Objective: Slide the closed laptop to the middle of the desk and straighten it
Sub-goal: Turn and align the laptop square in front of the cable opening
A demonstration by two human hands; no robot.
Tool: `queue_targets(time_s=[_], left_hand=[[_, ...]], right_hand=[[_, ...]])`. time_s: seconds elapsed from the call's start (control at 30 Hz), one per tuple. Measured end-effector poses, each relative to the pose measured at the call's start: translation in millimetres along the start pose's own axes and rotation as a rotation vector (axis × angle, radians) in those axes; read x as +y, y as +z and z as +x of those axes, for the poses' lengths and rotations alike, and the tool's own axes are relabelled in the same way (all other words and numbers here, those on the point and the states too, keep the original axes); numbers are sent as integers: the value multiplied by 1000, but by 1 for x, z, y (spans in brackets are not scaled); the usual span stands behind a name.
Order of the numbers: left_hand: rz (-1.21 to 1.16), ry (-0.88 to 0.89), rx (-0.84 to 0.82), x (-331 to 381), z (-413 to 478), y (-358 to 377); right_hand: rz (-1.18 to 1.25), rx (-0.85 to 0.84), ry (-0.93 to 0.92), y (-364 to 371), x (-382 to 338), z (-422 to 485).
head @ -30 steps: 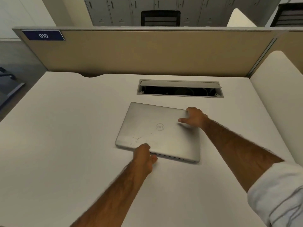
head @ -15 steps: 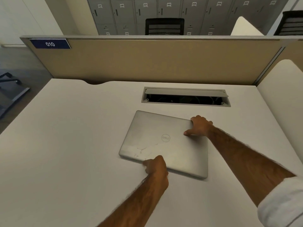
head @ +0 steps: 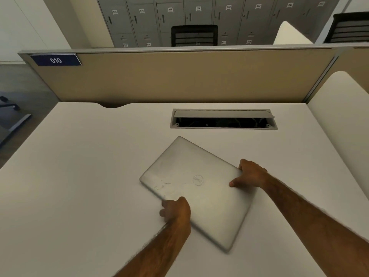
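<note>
A tan partition [head: 189, 76] stands along the far side, bearing a blue sign [head: 56, 60] marked 010. Just in front lies an open cable hatch [head: 223, 119]. Behind it stand grey numbered lockers [head: 197, 15] and a black chair [head: 194, 36].

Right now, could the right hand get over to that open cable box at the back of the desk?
Probably yes. The right hand grips the laptop at its far right edge, and only bare desk lies between it and the cable box. It would have to let go of the laptop first.
</note>
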State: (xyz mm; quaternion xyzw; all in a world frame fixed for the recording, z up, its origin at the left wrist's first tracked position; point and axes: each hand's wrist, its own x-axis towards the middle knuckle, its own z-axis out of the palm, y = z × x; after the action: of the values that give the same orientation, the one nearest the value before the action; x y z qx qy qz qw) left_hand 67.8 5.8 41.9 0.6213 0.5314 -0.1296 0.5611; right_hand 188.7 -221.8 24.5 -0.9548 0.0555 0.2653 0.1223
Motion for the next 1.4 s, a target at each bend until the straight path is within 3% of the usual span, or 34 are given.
queue_targets(time_s=[0.2, 0.53, 0.7, 0.8, 0.9, 1.0, 1.13, 1.4], left_hand=[[201, 132, 110, 19, 21, -22], [350, 288, 73, 44, 58, -39], [421, 328, 13, 34, 59, -49], [501, 451, 48, -1, 30, -50], [392, 530, 35, -51, -7, -51], [307, 323, -96, -79, -27, -50], [116, -144, -451, -87, -34, -48], [-293, -386, -558, -82, -35, -29]], right_hand=[[139, -69, 48, 35, 5, -36], [336, -65, 141, 86, -16, -77], [298, -110, 140, 65, -18, -65], [215, -6, 68, 27, -35, -31], [195, 135, -78, -6, -70, 10], [86, 246, -226, -22, -107, 40], [-106, 197, -360, -28, -148, 65], [-242, 12, -415, -23, -179, 84]])
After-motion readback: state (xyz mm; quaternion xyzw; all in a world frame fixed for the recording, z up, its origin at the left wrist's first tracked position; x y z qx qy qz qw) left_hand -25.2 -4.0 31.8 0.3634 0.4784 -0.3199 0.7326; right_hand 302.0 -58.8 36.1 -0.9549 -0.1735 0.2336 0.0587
